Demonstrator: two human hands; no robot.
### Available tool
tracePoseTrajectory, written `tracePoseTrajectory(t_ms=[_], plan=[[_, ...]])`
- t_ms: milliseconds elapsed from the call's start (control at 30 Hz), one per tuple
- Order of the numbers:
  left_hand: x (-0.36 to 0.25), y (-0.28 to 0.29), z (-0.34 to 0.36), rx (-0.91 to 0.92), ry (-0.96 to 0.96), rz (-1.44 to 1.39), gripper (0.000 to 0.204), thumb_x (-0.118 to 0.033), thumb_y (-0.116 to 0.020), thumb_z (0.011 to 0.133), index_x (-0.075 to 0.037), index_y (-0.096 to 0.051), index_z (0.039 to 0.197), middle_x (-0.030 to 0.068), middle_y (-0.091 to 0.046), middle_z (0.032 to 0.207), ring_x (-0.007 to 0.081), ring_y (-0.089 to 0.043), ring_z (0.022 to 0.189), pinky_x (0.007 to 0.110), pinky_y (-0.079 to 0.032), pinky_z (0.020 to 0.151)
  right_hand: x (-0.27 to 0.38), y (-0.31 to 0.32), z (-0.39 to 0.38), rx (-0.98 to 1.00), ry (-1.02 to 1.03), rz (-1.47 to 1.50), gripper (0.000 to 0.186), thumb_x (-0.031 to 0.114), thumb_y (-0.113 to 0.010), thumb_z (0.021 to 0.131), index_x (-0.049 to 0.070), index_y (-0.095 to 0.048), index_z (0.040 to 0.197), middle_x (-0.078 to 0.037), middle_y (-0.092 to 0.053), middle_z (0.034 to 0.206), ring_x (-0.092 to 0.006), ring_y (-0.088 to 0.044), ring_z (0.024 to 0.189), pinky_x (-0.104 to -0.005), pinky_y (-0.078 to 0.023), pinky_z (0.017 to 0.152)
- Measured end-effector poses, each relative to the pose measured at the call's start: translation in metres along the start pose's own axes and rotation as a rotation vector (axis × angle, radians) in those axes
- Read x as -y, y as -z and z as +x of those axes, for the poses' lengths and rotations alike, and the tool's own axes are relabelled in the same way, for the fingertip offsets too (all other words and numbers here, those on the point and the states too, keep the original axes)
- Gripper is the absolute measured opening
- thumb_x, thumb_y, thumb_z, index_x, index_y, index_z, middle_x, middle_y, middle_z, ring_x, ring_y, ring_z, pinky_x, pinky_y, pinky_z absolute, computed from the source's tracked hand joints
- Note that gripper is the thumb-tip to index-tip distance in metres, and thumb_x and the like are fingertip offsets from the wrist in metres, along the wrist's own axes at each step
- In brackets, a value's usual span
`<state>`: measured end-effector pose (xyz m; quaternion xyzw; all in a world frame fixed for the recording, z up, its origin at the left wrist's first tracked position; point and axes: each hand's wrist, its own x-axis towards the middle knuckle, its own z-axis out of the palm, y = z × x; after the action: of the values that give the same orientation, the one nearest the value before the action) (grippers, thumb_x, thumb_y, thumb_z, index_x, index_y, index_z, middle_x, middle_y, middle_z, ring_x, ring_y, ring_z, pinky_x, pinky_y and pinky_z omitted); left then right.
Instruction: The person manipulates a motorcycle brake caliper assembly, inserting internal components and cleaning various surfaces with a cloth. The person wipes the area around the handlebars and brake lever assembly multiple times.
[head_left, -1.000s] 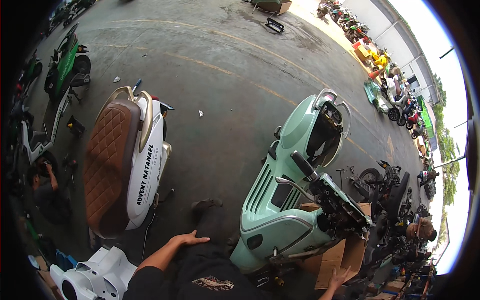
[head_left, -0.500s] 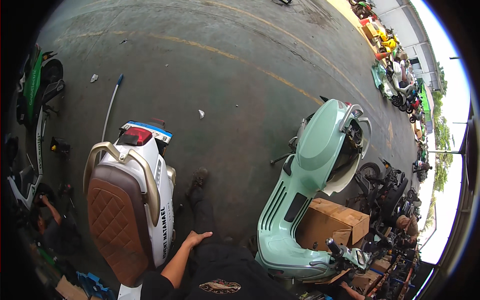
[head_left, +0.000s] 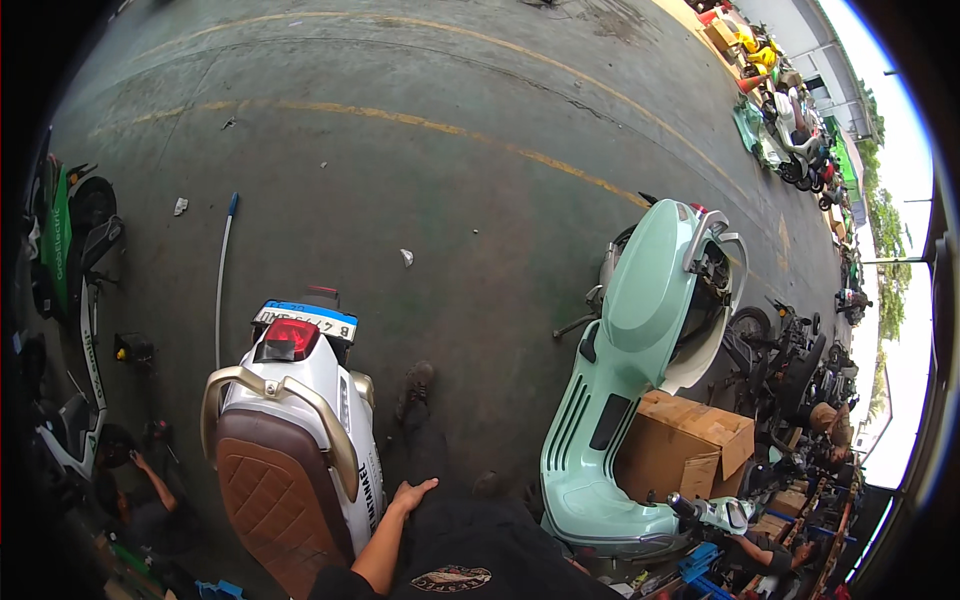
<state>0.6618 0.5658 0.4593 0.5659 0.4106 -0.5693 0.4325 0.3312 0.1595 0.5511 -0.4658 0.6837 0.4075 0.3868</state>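
My left hand (head_left: 412,494) is low in front of my black shirt (head_left: 480,535), beside my dark-trousered leg. Its thumb stretches away to the right, and no object shows in it; the other fingers are mostly hidden. Nearest to it, on the left, stands a white scooter (head_left: 352,440) with a brown quilted seat (head_left: 275,490), a bronze grab rail and a red tail light (head_left: 290,340). My right hand is outside the picture. To my right is a mint-green scooter (head_left: 640,290), leaning on its stand, with rear parts exposed.
A cardboard box (head_left: 690,440) stands by the green scooter's footboard. A blue-tipped pole (head_left: 226,270) lies on the grey floor beyond the white scooter. One co-worker (head_left: 140,500) is at the left by a green-and-white motorbike (head_left: 65,250); another (head_left: 775,555) reaches toward the green scooter's handlebar. Motorbikes (head_left: 790,350) crowd the right.
The view has shifted, so both scooters and my left hand sit further right and lower. The co-worker at the right shows more, with an arm nearer the green scooter's handlebar.
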Motion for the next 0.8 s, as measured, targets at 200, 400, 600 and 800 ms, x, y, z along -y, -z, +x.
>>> tracePoseTrajectory(t_ms=[200, 400, 600, 800], plan=[[0.024, -0.01, 0.021, -0.032, -0.031, 0.169, 0.111, -0.055, -0.083, 0.071, 0.02, -0.038, 0.139, 0.0319, -0.055, 0.135, 0.0377, -0.061, 0.121, 0.042, -0.049, 0.102, -0.06, -0.044, 0.019, 0.022, 0.118, 0.146, 0.035, 0.035, -0.056, 0.099, 0.006, -0.069, 0.112, -0.004, -0.071, 0.096, -0.0142, -0.064, 0.091, -0.0293, -0.047, 0.082], [0.072, -0.015, 0.094, -0.12, -0.213, 0.399, 0.108, -0.062, -0.079, 0.072, 0.022, -0.047, 0.133, 0.0302, -0.058, 0.133, 0.0362, -0.06, 0.122, 0.042, -0.047, 0.103, -0.155, -0.135, 0.097, -0.002, 0.439, 0.312, 0.033, 0.034, -0.056, 0.098, 0.006, -0.069, 0.112, -0.005, -0.071, 0.096, -0.0161, -0.065, 0.092, -0.0304, -0.048, 0.082], [0.165, -0.142, 0.066, -0.065, -0.386, 1.09, 0.103, -0.066, -0.072, 0.077, 0.023, -0.054, 0.125, 0.0321, -0.058, 0.133, 0.0373, -0.057, 0.126, 0.041, -0.045, 0.104, -0.382, -0.228, 0.29, -1.142, 0.786, 0.085, 0.04, 0.034, -0.061, 0.089, 0.011, -0.068, 0.12, -0.014, -0.073, 0.102, -0.0286, -0.071, 0.088, -0.0436, -0.054, 0.077], [0.191, -0.197, 0.069, -0.232, -0.559, 1.523, 0.089, -0.068, -0.066, 0.081, 0.015, -0.065, 0.114, 0.0332, -0.067, 0.114, 0.0397, -0.063, 0.118, 0.043, -0.048, 0.098, -0.407, -0.131, 0.176, 0.044, -0.058, 1.022, 0.037, 0.034, -0.068, 0.09, 0.012, -0.069, 0.119, -0.006, -0.072, 0.09, -0.0202, -0.071, 0.075, -0.0395, -0.056, 0.07]])
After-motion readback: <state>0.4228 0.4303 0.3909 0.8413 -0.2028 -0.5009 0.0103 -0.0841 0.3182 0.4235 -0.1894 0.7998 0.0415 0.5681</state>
